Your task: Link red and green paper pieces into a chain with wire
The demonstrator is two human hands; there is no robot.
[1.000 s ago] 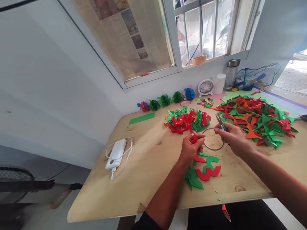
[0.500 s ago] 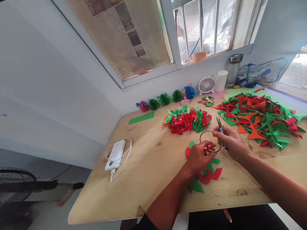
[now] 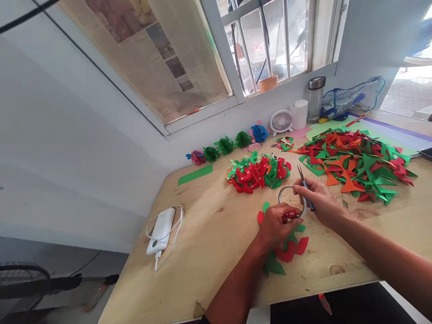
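My left hand (image 3: 278,225) is closed on a small red paper piece (image 3: 290,215) and touches the lower edge of a thin roll of tape (image 3: 286,189). The fingertips of my right hand (image 3: 315,195) pinch the roll's upper right side, and the same hand holds small scissors (image 3: 303,181), their blades pointing up and away. Red cut pieces (image 3: 292,249) and green cut pieces (image 3: 275,264) lie on the table beneath and beside my left hand. Just behind the hands sits a pile of red and green cut-outs with small white patches (image 3: 258,173).
Paper scraps (image 3: 354,164) heap at the right. A white power bank (image 3: 161,230) with its cable lies left. Paper ornaments (image 3: 225,145), a small fan (image 3: 281,122), a white roll (image 3: 299,114) and a glass bottle (image 3: 315,101) line the wall. A green strip (image 3: 195,174) lies nearby.
The view has shifted, so the table's things appear slightly further left. Both hands keep their holds, and the tape roll is turned a little more edge-on.
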